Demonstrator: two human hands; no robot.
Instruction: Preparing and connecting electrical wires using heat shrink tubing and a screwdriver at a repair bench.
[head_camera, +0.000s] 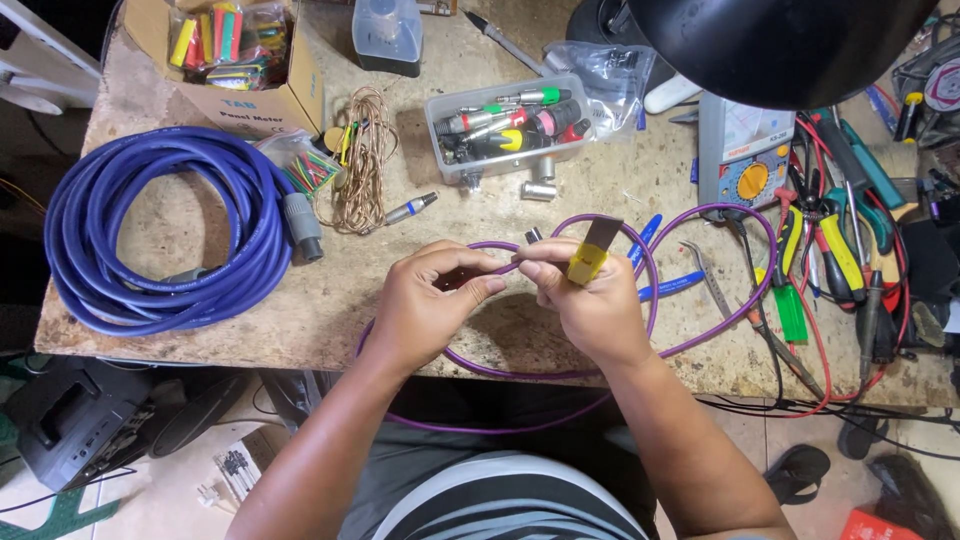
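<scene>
A worn workbench (330, 310) fills the frame, with a large coil of blue cable (160, 235) lying at centre left. Above it, in the upper left, sits a cardboard box (270, 100) of coloured sleeves. A clear plastic tray (505, 130) of cable connectors stands at upper centre, and a multimeter (745, 160) lies at upper right beside a jumble of pliers and screwdrivers (835, 250) at the right edge. A bundle of thin tan wire (365, 165) rests between the box and the tray.

At centre, a purple cable (700, 330) loops across the bench and over its front edge. The left hand (425, 305) is closed around one end of that cable, pinching it between thumb and fingers. The right hand (590, 295) grips a yellow-handled blade (592, 250), apparently a utility knife, its edge meeting the cable end just beside the left thumb. Blue tweezers (665, 290) lie right of the hands.
</scene>
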